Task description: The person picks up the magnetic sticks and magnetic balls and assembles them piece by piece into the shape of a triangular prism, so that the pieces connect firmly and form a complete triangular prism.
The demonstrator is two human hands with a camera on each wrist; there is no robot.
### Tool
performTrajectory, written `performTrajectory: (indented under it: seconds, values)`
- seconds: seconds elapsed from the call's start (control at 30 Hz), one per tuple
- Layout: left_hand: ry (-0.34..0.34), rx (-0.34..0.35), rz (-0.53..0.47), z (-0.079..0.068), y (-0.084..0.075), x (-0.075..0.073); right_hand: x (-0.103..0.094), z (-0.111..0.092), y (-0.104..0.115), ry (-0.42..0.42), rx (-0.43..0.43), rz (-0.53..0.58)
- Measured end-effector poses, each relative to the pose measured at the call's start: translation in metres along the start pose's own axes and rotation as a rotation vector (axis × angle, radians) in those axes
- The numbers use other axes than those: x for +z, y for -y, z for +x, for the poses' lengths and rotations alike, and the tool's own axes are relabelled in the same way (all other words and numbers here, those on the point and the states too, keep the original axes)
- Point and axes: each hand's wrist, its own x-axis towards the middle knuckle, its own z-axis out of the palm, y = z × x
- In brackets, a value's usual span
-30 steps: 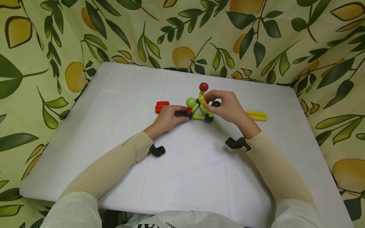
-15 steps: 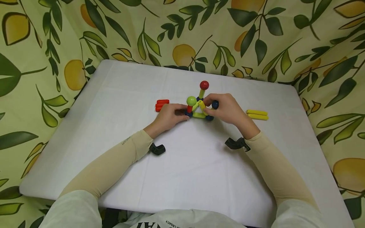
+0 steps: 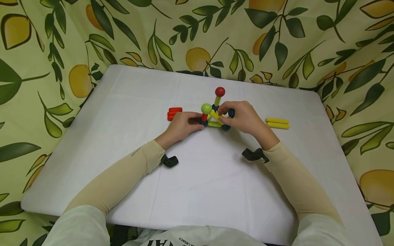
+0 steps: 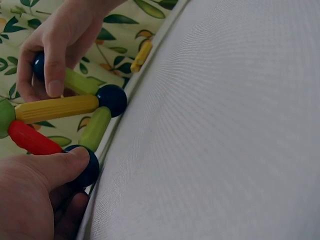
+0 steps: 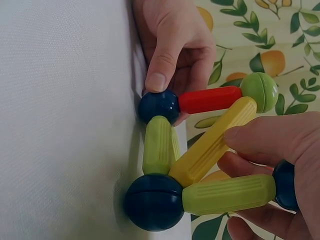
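Observation:
A frame of magnetic rods and balls stands on the table, with light green rods joining dark blue balls at its base. My left hand (image 3: 181,127) pinches the left base blue ball (image 5: 158,106). From that ball a red rod (image 5: 210,100) rises to a light green ball (image 3: 206,108). A yellow rod (image 5: 212,142) slants between the green ball and the near right blue ball (image 5: 153,202). My right hand (image 3: 241,115) holds this yellow rod between thumb and fingers. Beside those fingers, another blue ball (image 3: 231,112) tops a green rod. A red ball (image 3: 220,91) tops the rear upright.
Several red rods (image 3: 174,113) lie left of the frame, partly behind my left hand. Two yellow rods (image 3: 277,123) lie side by side to the right. The white-covered table (image 3: 197,184) ends at a patterned curtain (image 3: 197,34).
The upper end of the yellow rod has swung down and left to the light green ball, and the right hand has lowered slightly. My left hand has stayed on its blue ball.

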Motion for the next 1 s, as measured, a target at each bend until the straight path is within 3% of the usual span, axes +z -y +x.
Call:
performTrajectory:
  seconds: [0.3,0.53,0.63,0.77,0.87,1.0]
  values:
    - [0.005,-0.009,-0.002,0.002,-0.002,0.001,-0.003,-0.003,-0.004,0.005,-0.026,0.045]
    - [0.067,-0.025,0.010,0.003,-0.010,-0.008,-0.024,-0.014,-0.011,0.008,0.026,0.066]
    - [0.077,-0.014,0.041,0.007,-0.021,-0.032,-0.033,-0.022,-0.019,0.002,0.052,0.068]
    - [0.049,-0.062,0.120,0.011,-0.034,-0.084,-0.036,-0.032,-0.031,0.033,0.098,0.096]
    - [0.033,-0.152,0.182,0.012,-0.026,-0.113,-0.031,-0.034,-0.041,0.084,0.127,0.101]
    - [0.086,-0.236,0.253,0.014,-0.008,-0.124,-0.025,-0.036,-0.048,0.077,0.105,0.106]
